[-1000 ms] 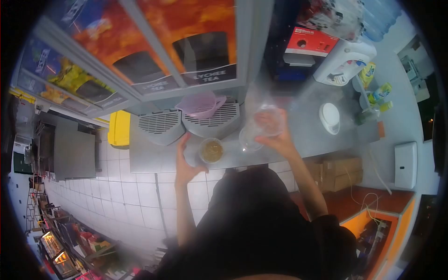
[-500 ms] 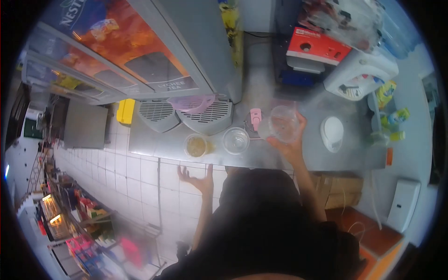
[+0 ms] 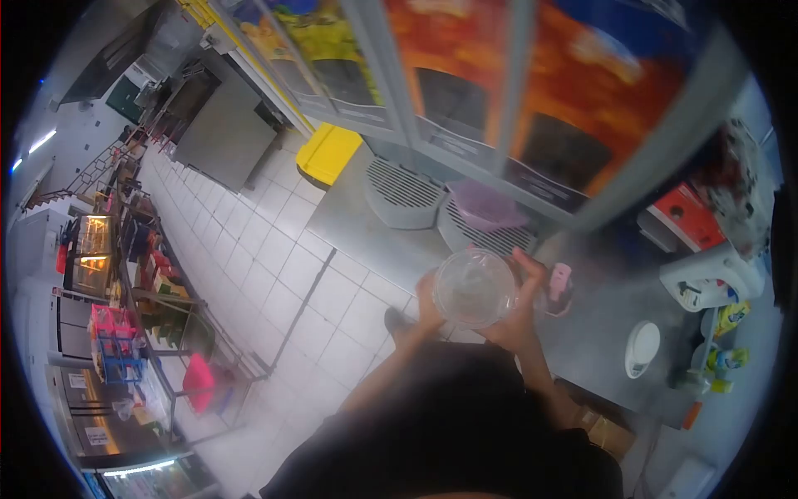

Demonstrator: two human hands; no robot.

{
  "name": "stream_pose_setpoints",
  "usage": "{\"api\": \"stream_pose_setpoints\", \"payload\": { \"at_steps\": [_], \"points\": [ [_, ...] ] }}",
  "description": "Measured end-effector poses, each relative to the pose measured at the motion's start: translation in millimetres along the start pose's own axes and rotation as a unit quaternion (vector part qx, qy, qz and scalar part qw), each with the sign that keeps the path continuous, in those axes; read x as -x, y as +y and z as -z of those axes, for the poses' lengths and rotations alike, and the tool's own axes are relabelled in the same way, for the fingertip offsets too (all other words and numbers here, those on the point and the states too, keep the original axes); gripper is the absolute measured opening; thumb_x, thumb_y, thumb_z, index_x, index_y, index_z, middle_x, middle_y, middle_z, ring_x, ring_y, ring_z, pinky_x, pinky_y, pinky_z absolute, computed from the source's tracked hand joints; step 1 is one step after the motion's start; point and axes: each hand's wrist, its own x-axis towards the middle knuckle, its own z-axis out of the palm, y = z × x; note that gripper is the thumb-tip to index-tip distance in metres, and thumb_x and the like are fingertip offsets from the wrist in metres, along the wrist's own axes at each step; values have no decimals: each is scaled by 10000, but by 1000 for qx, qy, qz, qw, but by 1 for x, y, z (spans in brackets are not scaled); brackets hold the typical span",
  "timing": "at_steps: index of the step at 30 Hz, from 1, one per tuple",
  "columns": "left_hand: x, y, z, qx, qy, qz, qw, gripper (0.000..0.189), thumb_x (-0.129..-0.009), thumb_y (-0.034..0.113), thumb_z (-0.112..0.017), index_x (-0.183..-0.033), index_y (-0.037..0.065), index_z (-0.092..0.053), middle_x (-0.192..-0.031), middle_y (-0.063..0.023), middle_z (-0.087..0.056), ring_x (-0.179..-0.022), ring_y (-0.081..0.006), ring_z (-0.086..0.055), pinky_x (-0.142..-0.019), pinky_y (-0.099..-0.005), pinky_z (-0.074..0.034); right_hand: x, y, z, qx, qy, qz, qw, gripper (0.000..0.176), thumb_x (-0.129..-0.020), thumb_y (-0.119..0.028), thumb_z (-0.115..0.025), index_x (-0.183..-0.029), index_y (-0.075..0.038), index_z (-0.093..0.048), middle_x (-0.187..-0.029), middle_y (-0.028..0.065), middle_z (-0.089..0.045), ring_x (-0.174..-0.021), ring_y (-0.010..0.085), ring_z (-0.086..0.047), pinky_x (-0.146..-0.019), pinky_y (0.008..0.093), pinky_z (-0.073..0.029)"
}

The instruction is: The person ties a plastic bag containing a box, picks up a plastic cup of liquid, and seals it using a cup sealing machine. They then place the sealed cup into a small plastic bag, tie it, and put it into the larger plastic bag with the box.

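A clear plastic cup [image 3: 475, 287], its round rim facing up at me, is between my two hands in front of the counter edge. My right hand [image 3: 519, 314] grips it from the right, thumb and fingers curved around the side. On the other side my left hand [image 3: 428, 306] is closed against the cup's wall. The two cups that stood on the counter are hidden behind my hands and the held cup. Just right of my right hand lies a small pink plastic piece [image 3: 560, 279] on the counter.
A drink dispenser [image 3: 465, 141] stands behind, with a slatted drip tray [image 3: 406, 195] and a translucent pink bowl [image 3: 486, 206]. To the right are a white scale [image 3: 642, 348], a white jug [image 3: 711, 279] and a red box [image 3: 688, 216]. A yellow bin [image 3: 330, 154] is beyond the counter's left end.
My view has turned left. My right hand has brought the clear cup from over the counter toward my body, and my left hand, open and empty before, now holds its other side.
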Motion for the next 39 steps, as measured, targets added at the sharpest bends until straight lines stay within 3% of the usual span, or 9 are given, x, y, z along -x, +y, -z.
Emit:
{"api": "stream_pose_setpoints", "payload": {
  "at_steps": [2,5,7,14,26,31,33,35,39],
  "points": [
    [-19,-15,2,-21,-35,-53,998,685,-617,256,-834,-1228,62,-590,-1144,-129,-657,-1106,-283,-591,-1023,-459,-362,-19,14,-29,-5,17,12,1000,1121,-621,-57,-895,-1394,-82,-84,-1382,268,-437,-1257,311,-495,-1059,435,-402],
    [-42,-10,47,360,-39,22,932,686,-615,333,-823,-1213,88,-593,-1168,-132,-645,-1085,-304,-599,-964,-447,-392,-44,23,-79,-24,76,2,997,1113,-626,-43,-887,-1395,-94,-84,-1362,270,-464,-1258,317,-498,-1060,433,-404],
    [-51,-12,91,113,-68,-71,989,691,-589,343,-834,-1185,91,-592,-1158,-120,-645,-1037,-308,-610,-896,-429,-425,-59,28,-104,-28,107,-15,994,1125,-625,-46,-888,-1399,-101,-74,-1363,267,-464,-1257,320,-499,-1062,431,-404],
    [-49,-90,231,149,-52,3,988,790,-565,324,-901,-1238,92,-559,-1177,-71,-606,-1138,-249,-532,-1012,-398,-319,-164,122,-213,166,37,-29,985,1029,-584,-58,-901,-1373,-10,-241,-1362,185,-317,-1263,292,-419,-1086,403,-360],
    [-3,-167,343,174,83,149,970,838,-570,126,-870,-1295,14,-465,-1211,-121,-532,-1175,-257,-506,-1010,-397,-424,-162,295,-313,243,255,-89,932,952,-645,-57,-821,-1417,-51,-263,-1371,209,-364,-1277,373,-387,-1099,443,-312],
    [-29,-136,326,227,51,118,965,849,-583,98,-842,-1324,19,-435,-1243,-116,-480,-1174,-257,-497,-1034,-389,-399,-112,195,-274,303,225,-133,917,836,-700,-47,-781,-1397,-55,-319,-1337,205,-388,-1251,370,-402,-1075,458,-318],
    [-45,-115,313,207,-6,67,976,847,-579,135,-839,-1317,27,-438,-1236,-110,-480,-1167,-256,-495,-1030,-388,-398,-77,158,-226,298,259,35,918,707,-736,-32,-749,-1342,-44,-384,-1306,204,-418,-1230,354,-422,-1061,460,-324],
    [-58,-80,294,248,-35,58,966,860,-560,210,-845,-1301,35,-446,-1226,-103,-481,-1160,-248,-494,-1014,-385,-404,-50,117,-130,473,363,145,790,587,-778,-21,-707,-1288,-12,-416,-1240,186,-475,-1199,329,-451,-1017,426,-356],
    [-76,-4,228,218,-103,-33,970,873,-541,321,-857,-1265,32,-466,-1187,-98,-494,-1097,-237,-528,-957,-377,-434,9,65,91,356,664,25,657,517,-845,26,-552,-1311,-31,-336,-1204,168,-488,-979,212,-526,-817,319,-457]
  ]
}}
